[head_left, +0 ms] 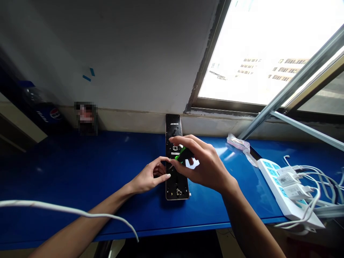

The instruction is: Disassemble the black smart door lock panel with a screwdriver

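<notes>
A long black door lock panel [176, 181] stands on the blue table with its top end by the wall. Small screws, a short post and white labels show on its inner face. My right hand [205, 161] is closed around a black and green screwdriver [184, 154] above the middle of the panel. Its tip is hidden by my fingers. My left hand [148, 176] grips the panel's left edge, thumb on the lower part and index finger close to the screwdriver's end. Part of the panel is covered by my right hand.
On the right lies a white power strip [274, 191] with chargers and tangled cables. A clear plastic packet [239, 142] sits behind it near a metal brace [279, 95]. A Pepsi bottle [44, 105] stands far left. A white cable [80, 212] crosses the left front.
</notes>
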### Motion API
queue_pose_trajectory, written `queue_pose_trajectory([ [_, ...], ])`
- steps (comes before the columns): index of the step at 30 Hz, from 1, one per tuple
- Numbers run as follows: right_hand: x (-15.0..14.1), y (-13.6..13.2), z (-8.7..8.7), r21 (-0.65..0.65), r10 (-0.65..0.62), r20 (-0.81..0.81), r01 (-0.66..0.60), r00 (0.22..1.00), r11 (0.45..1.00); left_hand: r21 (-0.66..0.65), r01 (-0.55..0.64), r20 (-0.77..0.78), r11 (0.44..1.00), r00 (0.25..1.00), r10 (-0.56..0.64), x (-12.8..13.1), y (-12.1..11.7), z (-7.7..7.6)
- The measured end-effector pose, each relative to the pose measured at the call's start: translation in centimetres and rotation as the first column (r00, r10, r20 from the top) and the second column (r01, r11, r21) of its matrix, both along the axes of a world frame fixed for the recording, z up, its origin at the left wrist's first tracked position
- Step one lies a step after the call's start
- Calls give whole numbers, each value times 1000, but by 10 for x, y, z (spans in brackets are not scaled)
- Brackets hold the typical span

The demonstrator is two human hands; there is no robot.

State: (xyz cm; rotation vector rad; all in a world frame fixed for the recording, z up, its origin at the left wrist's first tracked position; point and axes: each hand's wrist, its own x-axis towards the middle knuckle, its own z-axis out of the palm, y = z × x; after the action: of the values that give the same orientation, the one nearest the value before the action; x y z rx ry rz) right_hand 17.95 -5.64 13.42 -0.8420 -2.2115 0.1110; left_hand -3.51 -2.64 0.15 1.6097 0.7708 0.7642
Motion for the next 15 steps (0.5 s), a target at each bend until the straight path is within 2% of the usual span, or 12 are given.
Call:
queue_pose_trajectory([
  [6, 2, -1, -3, -47, 53, -49, -55, 997, 997, 3, 8, 1, 1000, 1000, -8, 0, 0, 0],
  [11, 2, 0, -3, 12, -2, -16, 2, 1000, 1000, 3, 9, -3, 1000, 1000, -9, 1, 0, 1],
  [15, 2, 0, -4, -22, 47, -65, -48, 997, 999, 36, 7, -43, 999, 999, -6, 0, 0, 4],
])
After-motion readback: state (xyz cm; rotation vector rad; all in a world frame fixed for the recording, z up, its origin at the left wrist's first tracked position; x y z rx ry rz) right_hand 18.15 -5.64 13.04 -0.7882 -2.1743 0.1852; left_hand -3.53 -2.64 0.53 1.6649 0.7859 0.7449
